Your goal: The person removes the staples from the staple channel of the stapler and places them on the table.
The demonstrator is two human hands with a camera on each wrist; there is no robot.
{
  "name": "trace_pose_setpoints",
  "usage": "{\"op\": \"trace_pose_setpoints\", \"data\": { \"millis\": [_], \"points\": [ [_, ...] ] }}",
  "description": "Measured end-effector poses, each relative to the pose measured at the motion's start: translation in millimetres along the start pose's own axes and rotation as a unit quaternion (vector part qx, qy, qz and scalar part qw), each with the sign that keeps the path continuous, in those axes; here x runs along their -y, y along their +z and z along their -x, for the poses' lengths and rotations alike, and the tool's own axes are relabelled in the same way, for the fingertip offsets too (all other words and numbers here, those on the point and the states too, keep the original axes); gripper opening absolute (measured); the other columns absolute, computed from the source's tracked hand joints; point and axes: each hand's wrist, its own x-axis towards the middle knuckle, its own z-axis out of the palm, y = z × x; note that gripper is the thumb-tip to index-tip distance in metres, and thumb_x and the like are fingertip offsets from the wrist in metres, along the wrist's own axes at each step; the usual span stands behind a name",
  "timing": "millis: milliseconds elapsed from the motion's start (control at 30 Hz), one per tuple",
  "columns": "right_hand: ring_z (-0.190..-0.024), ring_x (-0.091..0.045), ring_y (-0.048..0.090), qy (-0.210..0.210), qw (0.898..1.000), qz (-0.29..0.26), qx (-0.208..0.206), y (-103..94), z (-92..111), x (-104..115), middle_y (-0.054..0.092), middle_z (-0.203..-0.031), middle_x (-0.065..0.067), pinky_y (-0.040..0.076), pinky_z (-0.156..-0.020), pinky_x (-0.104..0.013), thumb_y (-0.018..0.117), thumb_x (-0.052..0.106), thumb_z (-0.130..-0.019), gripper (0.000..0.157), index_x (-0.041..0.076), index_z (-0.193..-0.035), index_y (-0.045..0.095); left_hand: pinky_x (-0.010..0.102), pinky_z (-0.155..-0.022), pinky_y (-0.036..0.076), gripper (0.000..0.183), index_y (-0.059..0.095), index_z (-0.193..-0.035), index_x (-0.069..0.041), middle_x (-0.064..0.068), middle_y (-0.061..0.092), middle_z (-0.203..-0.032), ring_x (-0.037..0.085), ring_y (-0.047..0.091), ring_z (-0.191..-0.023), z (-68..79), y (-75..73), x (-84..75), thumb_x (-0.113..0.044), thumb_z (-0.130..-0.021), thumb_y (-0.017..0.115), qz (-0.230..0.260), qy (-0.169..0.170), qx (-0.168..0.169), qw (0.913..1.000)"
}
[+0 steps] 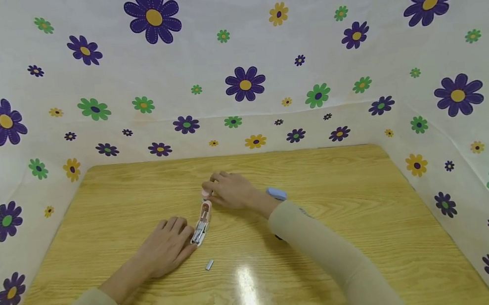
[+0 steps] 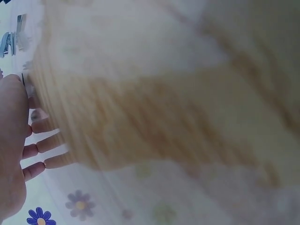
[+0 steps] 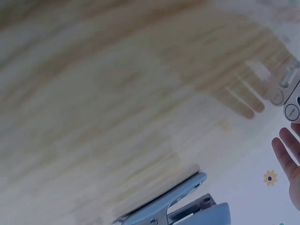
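A small pink-and-white stapler (image 1: pixel 202 221) lies opened out on the table, its metal staple channel showing. My left hand (image 1: pixel 165 248) holds the near end, with the thumb along the close side and the fingers at the left. At the far end, my right hand (image 1: pixel 232 191) pinches the pink top part (image 1: pixel 206 193) between thumb and fingers. The right wrist view shows the stapler's rounded end (image 3: pixel 291 111) by the right fingertips. Close in front of the stapler lies a short silver strip of staples (image 1: pixel 209 264).
A blue stapler (image 1: pixel 276 193) sits beyond my right wrist, partly covered by the forearm; its handle (image 3: pixel 164 201) shows in the right wrist view. The glossy wooden table (image 1: pixel 140 183) is bordered by a flower-printed white cloth (image 1: pixel 200 67) at the back and sides.
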Motion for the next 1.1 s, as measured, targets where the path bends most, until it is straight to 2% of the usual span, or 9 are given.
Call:
{"op": "trace_pose_setpoints", "data": {
  "millis": [167, 300, 433, 667, 767, 867, 967, 1100],
  "points": [
    [-0.121, -0.018, 0.054, 0.0, 1.0, 0.005, 0.012, -4.2, 11.6, -1.4, 0.054, -0.134, 0.001, 0.048, -0.1, -0.035, 0.04, 0.051, -0.101, 0.044, 0.03, -0.139, 0.046, 0.041, -0.086, 0.045, 0.035, 0.051, -0.112, -0.018, 0.004, 0.051, -0.112, 0.024, 0.05, -0.103, 0.8, -3.0, -1.2, -0.05, -0.099, 0.043, -0.002, -0.002, -0.002, 1.0],
    [-0.122, -0.018, 0.055, -0.012, 1.0, 0.017, 0.017, -6.7, 23.4, -3.8, 0.055, -0.133, 0.001, 0.047, -0.102, -0.037, 0.042, 0.051, -0.1, 0.044, 0.029, -0.138, 0.047, 0.041, -0.084, 0.045, 0.038, 0.051, -0.111, -0.015, 0.005, 0.052, -0.109, 0.023, 0.052, -0.101, 2.4, -7.3, -5.1, -0.05, -0.099, 0.044, -0.01, -0.02, -0.011, 0.9997],
    [-0.119, -0.018, 0.057, -0.026, 0.999, 0.02, 0.007, -8.5, 36.8, -7.3, 0.058, -0.131, 0.001, 0.048, -0.101, -0.036, 0.045, 0.048, -0.1, 0.041, 0.028, -0.136, 0.049, 0.043, -0.087, 0.047, 0.039, 0.052, -0.111, -0.013, 0.008, 0.055, -0.11, 0.026, 0.055, -0.104, -0.2, -14.8, -14.2, -0.049, -0.097, 0.048, -0.01, -0.046, -0.034, 0.9983],
    [-0.115, -0.017, 0.061, -0.045, 0.998, 0.04, -0.012, -11.4, 61.2, -11.7, 0.061, -0.127, 0.002, 0.052, -0.095, -0.033, 0.047, 0.048, -0.099, 0.039, 0.028, -0.133, 0.052, 0.046, -0.092, 0.046, 0.042, 0.053, -0.115, -0.01, 0.011, 0.057, -0.114, 0.03, 0.057, -0.107, -11.9, -28.4, -34.2, -0.047, -0.095, 0.052, -0.039, -0.054, -0.07, 0.9954],
    [-0.114, -0.017, 0.061, -0.057, 0.997, 0.048, -0.019, -13.8, 73.2, -14.1, 0.062, -0.126, 0.003, 0.052, -0.095, -0.033, 0.049, 0.047, -0.099, 0.037, 0.028, -0.13, 0.053, 0.045, -0.094, 0.045, 0.044, 0.054, -0.119, -0.01, 0.01, 0.058, -0.117, 0.028, 0.056, -0.108, -17.9, -33.0, -44.8, -0.048, -0.097, 0.049, -0.034, -0.051, -0.064, 0.996],
    [-0.114, -0.017, 0.061, -0.06, 0.997, 0.047, -0.022, -14.8, 84.3, -16.5, 0.063, -0.125, 0.004, 0.052, -0.095, -0.033, 0.051, 0.044, -0.099, 0.033, 0.028, -0.128, 0.055, 0.043, -0.096, 0.045, 0.045, 0.054, -0.123, -0.011, 0.008, 0.057, -0.119, 0.026, 0.055, -0.11, -24.7, -37.3, -55.5, -0.049, -0.099, 0.044, -0.019, -0.047, -0.045, 0.9977],
    [-0.114, -0.018, 0.061, -0.058, 0.998, 0.037, -0.014, -14.6, 93.4, -18.5, 0.062, -0.126, 0.003, 0.051, -0.097, -0.035, 0.05, 0.043, -0.099, 0.032, 0.028, -0.127, 0.055, 0.042, -0.097, 0.045, 0.045, 0.054, -0.122, -0.011, 0.008, 0.057, -0.12, 0.026, 0.054, -0.112, -32.8, -41.6, -65.1, -0.048, -0.1, 0.042, -0.013, -0.047, -0.029, 0.9984],
    [-0.115, -0.018, 0.06, -0.05, 0.998, 0.028, -0.014, -13.2, 103.1, -20.9, 0.062, -0.126, 0.003, 0.05, -0.1, -0.036, 0.049, 0.045, -0.099, 0.032, 0.029, -0.126, 0.054, 0.039, -0.093, 0.047, 0.043, 0.056, -0.118, -0.009, 0.008, 0.057, -0.115, 0.024, 0.055, -0.11, -46.4, -42.9, -74.9, -0.046, -0.101, 0.042, -0.025, -0.038, -0.028, 0.9986]
  ]
}}
